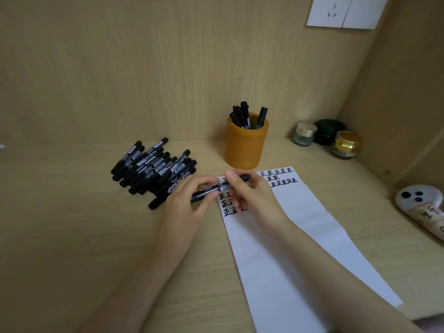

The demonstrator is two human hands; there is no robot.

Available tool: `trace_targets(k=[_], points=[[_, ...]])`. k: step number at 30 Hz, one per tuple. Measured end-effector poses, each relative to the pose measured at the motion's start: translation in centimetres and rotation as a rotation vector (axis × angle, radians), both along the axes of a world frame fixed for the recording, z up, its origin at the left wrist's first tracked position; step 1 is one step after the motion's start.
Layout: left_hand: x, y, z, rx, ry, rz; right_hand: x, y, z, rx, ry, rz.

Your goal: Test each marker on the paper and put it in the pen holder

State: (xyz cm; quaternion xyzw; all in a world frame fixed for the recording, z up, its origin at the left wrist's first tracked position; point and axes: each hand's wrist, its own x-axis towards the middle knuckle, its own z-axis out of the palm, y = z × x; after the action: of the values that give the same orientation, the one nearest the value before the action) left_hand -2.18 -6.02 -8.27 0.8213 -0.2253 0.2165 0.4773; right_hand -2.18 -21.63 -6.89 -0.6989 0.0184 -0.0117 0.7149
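Fingers (208, 181) on both hands are pinching one black marker (217, 189), holding it sideways just above the top of the paper (288, 236), right over the rows of test marks. Left hand (185, 203) is gripping the 9 o'clock end and right hand (252, 195) is wrapping the 3 o'clock end. I'm guessing I'm working the cap, but can't tell if it's coming off or going on. Keeping it low here makes sense, since the blank paper is lying right below at 6 o'clock.

Pen holder (245, 145) is standing at 12 o'clock, just past the paper's top edge, with a few tested markers (245, 114) leaning inside and what looks like a gap between them. Untested pile (153, 164) is lying at 10 o'clock, near my left hand. Little jars (305, 134) are sitting at 2 o'clock, well apart, so the lift to the holder looks open.
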Motion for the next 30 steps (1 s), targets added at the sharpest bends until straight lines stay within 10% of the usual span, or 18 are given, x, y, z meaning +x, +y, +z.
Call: trace_targets(k=[18, 30], points=[[-0.6, -0.5, -0.7, 0.244, 0.281, -0.171, -1.9, 0.7, 0.0, -0.025, -0.182, 0.084], [-1.1, -0.7, 0.0, -0.044, 0.353, -0.357, -2.5, 0.4, 0.3, -0.028, -0.228, 0.117]])
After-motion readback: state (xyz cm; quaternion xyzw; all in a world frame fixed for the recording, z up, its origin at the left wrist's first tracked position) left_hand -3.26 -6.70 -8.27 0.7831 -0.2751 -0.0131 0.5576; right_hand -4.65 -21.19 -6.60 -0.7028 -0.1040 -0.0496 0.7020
